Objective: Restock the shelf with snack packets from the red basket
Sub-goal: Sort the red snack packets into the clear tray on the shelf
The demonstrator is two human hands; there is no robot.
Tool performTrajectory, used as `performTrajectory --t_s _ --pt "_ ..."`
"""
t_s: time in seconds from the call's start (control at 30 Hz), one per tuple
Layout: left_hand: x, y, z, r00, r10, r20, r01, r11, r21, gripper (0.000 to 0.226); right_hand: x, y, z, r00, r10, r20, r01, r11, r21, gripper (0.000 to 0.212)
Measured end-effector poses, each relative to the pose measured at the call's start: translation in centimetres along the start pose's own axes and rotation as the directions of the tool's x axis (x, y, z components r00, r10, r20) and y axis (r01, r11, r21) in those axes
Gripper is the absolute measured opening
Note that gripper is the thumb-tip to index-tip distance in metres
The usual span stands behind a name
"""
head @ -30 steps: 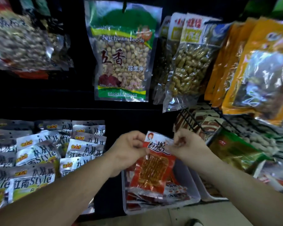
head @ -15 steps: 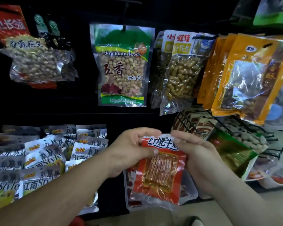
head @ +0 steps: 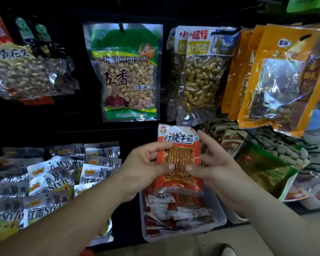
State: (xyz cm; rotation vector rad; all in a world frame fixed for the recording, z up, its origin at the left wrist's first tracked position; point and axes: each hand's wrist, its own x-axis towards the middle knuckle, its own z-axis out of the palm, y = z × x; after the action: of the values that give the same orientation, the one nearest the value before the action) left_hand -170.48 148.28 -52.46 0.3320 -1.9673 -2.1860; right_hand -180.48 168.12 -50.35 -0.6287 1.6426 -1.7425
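Observation:
A red snack packet (head: 177, 139) with a white top and a clear window of orange strips is upright in front of the shelf. My left hand (head: 142, 169) grips its left edge, thumb across the window. My right hand (head: 216, 169) holds its right edge, thumb on the front and fingers behind. Directly below stands a clear plastic bin (head: 218, 213) filled with several similar red and white packets (head: 174, 211). The red basket is not in view.
Bags of peanuts (head: 127, 74) and shelled nuts (head: 199, 76) hang on hooks above. Orange bags (head: 277, 74) hang at the right over wire racks (head: 284, 145). White "Style" packets (head: 48, 183) are stacked at the lower left. Floor shows at the bottom.
Both hands have shifted from pinching the packet's top corners to holding its sides, and the packet has risen higher above the bin. The camera has tilted slightly.

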Motion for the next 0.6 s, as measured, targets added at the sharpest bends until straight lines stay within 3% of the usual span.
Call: performTrajectory --t_s 0.1,0.17,0.23,0.3,0.37,0.5,0.6 --pt "-0.3 0.1 0.0 0.997 -0.037 0.070 0.038 0.999 -0.013 0.060 -0.2 0.0 0.2 0.986 -0.106 -0.126 0.087 0.985 -0.151 0.087" --pt "-0.5 0.1 0.3 0.988 -0.079 0.132 0.080 0.997 0.000 0.073 -0.3 -0.1 0.3 0.967 -0.139 -0.211 0.112 0.984 -0.138 0.069" --pt "-0.6 0.3 0.5 0.985 -0.082 0.151 0.079 0.997 0.026 0.081 -0.3 -0.2 -0.1 0.981 -0.064 -0.184 0.049 0.995 -0.088 0.053" --pt "-0.8 0.6 0.6 0.988 -0.065 0.140 0.062 0.998 0.027 0.084 -0.6 -0.4 -0.5 0.997 0.082 0.014 -0.082 0.997 -0.015 0.060" --pt "-1.0 1.0 0.6 0.988 -0.073 0.137 0.073 0.997 0.007 0.089 -0.9 -0.7 -0.7 0.982 0.126 0.142 -0.124 0.992 -0.027 0.074" --pt "-1.2 1.3 0.7 0.990 -0.064 0.126 0.059 0.997 0.042 0.095 -0.8 -0.8 -1.2 0.986 0.094 0.136 -0.088 0.995 -0.048 0.085" --pt "-1.0 1.3 0.8 0.997 -0.003 0.073 -0.001 0.999 0.048 0.087 -0.5 -0.2 -0.7 0.997 0.013 0.071 -0.001 0.988 -0.156 0.089"
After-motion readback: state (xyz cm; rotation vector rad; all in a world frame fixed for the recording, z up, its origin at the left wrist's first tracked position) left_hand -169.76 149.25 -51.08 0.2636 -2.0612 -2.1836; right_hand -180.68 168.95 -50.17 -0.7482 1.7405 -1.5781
